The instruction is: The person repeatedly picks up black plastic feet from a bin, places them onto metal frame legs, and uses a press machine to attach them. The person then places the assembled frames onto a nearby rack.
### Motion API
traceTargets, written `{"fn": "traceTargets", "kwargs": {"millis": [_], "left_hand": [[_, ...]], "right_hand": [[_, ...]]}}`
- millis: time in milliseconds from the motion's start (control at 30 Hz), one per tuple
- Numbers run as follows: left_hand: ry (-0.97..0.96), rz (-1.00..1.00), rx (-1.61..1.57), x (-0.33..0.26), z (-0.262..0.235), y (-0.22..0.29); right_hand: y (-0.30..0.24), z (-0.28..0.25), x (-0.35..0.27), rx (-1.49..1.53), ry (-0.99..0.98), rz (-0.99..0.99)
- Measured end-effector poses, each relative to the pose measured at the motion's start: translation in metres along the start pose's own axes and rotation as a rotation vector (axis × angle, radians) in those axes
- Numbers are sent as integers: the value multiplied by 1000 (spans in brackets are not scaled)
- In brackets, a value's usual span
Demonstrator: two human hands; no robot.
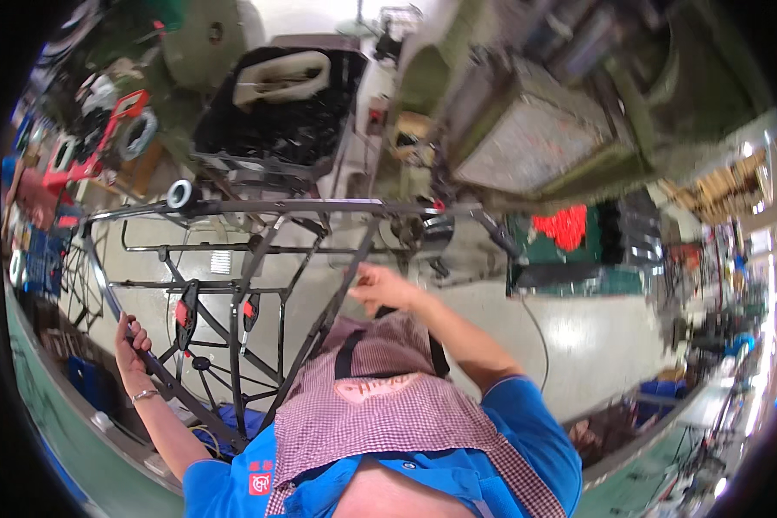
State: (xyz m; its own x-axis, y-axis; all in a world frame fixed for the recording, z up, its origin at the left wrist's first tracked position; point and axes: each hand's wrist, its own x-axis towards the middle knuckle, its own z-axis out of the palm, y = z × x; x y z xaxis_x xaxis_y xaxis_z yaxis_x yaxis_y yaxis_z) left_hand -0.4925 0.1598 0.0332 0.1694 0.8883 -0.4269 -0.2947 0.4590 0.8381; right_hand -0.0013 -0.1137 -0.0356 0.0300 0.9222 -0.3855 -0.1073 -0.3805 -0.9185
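Observation:
A black tubular metal frame (259, 259) with crossing bars and red-and-black clips stands in front of me. My left hand (134, 345) is wrapped around the frame's left side tube, low down. My right hand (380, 285) reaches forward and touches a slanted bar near the frame's middle; I cannot make out whether its fingers are closed on it. My blue shirt and checked red-and-white apron (380, 406) fill the lower middle of the view.
A black padded seat part (276, 104) sits behind the frame. A large green machine (544, 129) stands at the upper right. Red parts on a green bin (565, 226) lie to the right. Red frames (95, 138) are stacked at the upper left. Pale concrete floor (578, 328) lies below.

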Motion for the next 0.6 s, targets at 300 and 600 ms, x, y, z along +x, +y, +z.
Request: {"fn": "traceTargets", "kwargs": {"millis": [300, 600], "left_hand": [[210, -30, -18, -26, 2, 2], [303, 49, 184, -106, 50, -1]], "right_hand": [[-7, 1, 33, 5, -92, 125], [99, 7, 27, 93, -210, 139]]}}
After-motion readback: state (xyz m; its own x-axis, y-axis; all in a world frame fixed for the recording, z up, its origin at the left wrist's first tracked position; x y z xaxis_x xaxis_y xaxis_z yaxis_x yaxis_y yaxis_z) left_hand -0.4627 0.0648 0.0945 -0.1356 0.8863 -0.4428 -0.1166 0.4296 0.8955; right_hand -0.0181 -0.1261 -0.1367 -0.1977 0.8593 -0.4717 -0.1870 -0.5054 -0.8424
